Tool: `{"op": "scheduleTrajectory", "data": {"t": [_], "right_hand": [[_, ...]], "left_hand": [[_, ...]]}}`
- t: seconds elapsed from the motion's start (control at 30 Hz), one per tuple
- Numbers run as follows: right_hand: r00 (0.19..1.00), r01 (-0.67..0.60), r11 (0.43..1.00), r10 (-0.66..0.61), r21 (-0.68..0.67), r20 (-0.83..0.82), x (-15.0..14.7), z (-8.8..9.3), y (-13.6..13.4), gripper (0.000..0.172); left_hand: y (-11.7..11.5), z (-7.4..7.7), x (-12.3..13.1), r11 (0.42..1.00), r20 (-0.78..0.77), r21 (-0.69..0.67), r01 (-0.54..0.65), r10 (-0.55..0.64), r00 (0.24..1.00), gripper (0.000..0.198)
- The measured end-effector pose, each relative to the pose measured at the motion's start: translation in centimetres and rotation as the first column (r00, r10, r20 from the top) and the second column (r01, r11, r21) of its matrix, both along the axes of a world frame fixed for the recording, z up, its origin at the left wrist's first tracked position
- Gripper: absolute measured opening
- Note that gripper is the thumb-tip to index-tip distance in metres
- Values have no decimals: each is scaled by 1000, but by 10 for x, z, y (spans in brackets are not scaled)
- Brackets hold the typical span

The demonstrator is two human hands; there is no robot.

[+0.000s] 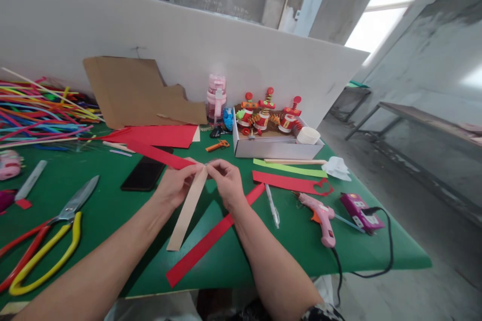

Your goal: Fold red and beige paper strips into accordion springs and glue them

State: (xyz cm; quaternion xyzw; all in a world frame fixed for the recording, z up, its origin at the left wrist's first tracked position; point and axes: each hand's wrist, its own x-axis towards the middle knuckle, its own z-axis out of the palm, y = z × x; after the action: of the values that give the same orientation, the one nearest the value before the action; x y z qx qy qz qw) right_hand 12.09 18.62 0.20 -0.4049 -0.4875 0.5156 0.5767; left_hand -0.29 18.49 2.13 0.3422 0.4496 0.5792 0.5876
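In front of me, my left hand [178, 180] pinches a paper strip at its bend. One arm of the strip is red [158, 153] and points up to the left. The other arm is beige [187, 214] and hangs toward me; I cannot tell whether both are one folded piece. My right hand [227, 180] has thumb and finger closed on the same bend, touching the left fingertips. Beneath my right wrist, another red strip [203, 247] lies slanted on the green table [150, 266].
Large scissors [71, 208] lie left, near a black phone [141, 174]. Behind stand a pink bottle [216, 100] and a white box [276, 149] holding red figures [261, 119]. To the right are a pen [272, 206], a pink glue gun [319, 214] and its cord.
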Motion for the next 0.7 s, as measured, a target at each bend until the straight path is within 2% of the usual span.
{"op": "scheduleTrajectory", "data": {"t": [0.1, 0.2, 0.27, 0.43, 0.57, 0.7], "right_hand": [[995, -46, 994, 37, -96, -93, -1, 0, -1, 27], [990, -113, 982, 99, -149, -95, -1, 1, -2, 30], [993, -105, 985, 96, -140, -73, -1, 2, -2, 31], [997, 37, 995, -43, -98, -61, 2, 1, 0, 27], [996, 2, 994, -12, -105, -89, 3, 2, 1, 24], [999, 7, 999, -4, -46, 46, 5, 6, -1, 21]], "left_hand": [[1, -1, 1, 1000, 10, -20, -18, 18, 1000, 22], [3, -2, -3, 1000, -71, 22, -16, 18, 997, 22], [5, -1, -7, 998, -127, 60, 8, -1, 992, 23], [6, 0, -15, 981, -220, 96, 169, -145, 965, 33], [6, 0, -15, 982, -303, 132, 136, -90, 949, 33], [4, 0, -15, 980, -393, 160, 120, -48, 918, 32]]}}
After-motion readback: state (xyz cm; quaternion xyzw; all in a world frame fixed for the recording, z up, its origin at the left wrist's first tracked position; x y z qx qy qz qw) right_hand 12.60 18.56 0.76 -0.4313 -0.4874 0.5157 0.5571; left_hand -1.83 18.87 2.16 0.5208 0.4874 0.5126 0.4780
